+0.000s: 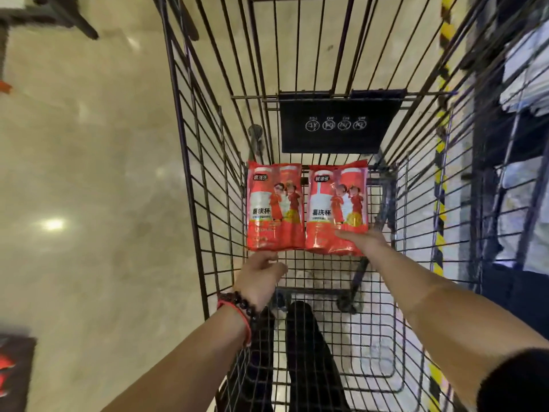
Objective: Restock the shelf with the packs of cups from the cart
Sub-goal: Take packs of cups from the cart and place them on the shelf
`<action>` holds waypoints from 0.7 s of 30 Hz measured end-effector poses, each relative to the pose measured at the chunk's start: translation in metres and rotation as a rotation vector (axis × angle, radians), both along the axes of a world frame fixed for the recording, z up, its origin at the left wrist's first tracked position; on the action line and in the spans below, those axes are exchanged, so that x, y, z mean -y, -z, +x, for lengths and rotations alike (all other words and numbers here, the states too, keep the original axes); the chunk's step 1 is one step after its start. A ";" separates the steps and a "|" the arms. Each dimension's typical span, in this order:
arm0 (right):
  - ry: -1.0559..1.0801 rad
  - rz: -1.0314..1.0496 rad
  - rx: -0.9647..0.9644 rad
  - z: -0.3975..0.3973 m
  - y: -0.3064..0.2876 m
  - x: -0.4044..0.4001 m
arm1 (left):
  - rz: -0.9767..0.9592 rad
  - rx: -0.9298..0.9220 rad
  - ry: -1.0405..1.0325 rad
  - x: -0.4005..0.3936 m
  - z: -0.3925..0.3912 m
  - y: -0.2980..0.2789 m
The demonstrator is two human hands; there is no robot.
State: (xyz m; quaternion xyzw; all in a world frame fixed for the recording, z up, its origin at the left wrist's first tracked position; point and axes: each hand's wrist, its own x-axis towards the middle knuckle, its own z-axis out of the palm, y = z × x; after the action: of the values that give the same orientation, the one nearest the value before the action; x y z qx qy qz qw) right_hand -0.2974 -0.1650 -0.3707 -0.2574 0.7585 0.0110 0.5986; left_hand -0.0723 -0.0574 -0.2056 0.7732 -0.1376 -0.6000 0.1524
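A polished beige floor (89, 179) fills the left of the view. On it stands a black wire cart (208, 203), seen from above with its basket open toward the person. Along the right side runs a dark shelf (505, 162) holding pale, blurred goods, with a yellow-and-black striped strip (439, 185) at its foot.

At the far end of the cart's basket a black plastic flap (338, 123) with four round white symbols hangs from the wire wall. Just below it, two red packs of cups lie flat on the basket's wire floor, side by side and touching along their long edges. The left pack (274, 206) lies near the left wall of the basket; the right pack (337, 209) lies toward the right wall.

The right hand (365, 240) rests on the near right corner of the right pack, its thumb laid across the front; whether its fingers curl beneath the pack cannot be told. The left hand (261, 278) hovers just short of the near edge of the left pack, its fingers loosely bent and holding nothing. A dark bead bracelet (240, 301) and a red cord (242, 319) circle the left wrist.
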 end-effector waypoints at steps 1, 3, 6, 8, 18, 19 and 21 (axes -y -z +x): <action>-0.012 -0.004 0.021 -0.002 -0.005 -0.001 | -0.009 -0.011 0.000 0.001 -0.002 -0.004; 0.001 -0.030 0.036 -0.006 -0.015 -0.005 | -0.030 -0.034 0.006 0.003 -0.004 -0.009; 0.143 -0.102 0.095 -0.006 -0.046 -0.026 | -0.064 -0.065 -0.014 0.007 -0.004 -0.016; 0.202 -0.170 0.176 -0.006 -0.076 -0.047 | -0.095 -0.074 -0.041 0.011 0.000 -0.020; 0.001 -0.237 0.587 0.014 -0.220 -0.108 | -0.218 -0.474 -0.005 0.023 0.011 -0.066; -0.044 -0.269 0.601 0.020 -0.226 -0.106 | -0.257 -0.469 -0.036 0.022 0.013 -0.070; -0.107 -0.314 0.644 0.029 -0.236 -0.100 | -0.324 -0.367 -0.066 0.020 0.019 -0.080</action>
State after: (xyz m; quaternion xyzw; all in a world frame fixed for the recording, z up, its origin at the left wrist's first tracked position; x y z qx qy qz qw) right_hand -0.2680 -0.0649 -0.1352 -0.3758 0.5088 -0.1559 0.7586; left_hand -0.0535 -0.0772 -0.1260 0.6207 -0.1767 -0.6952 0.3166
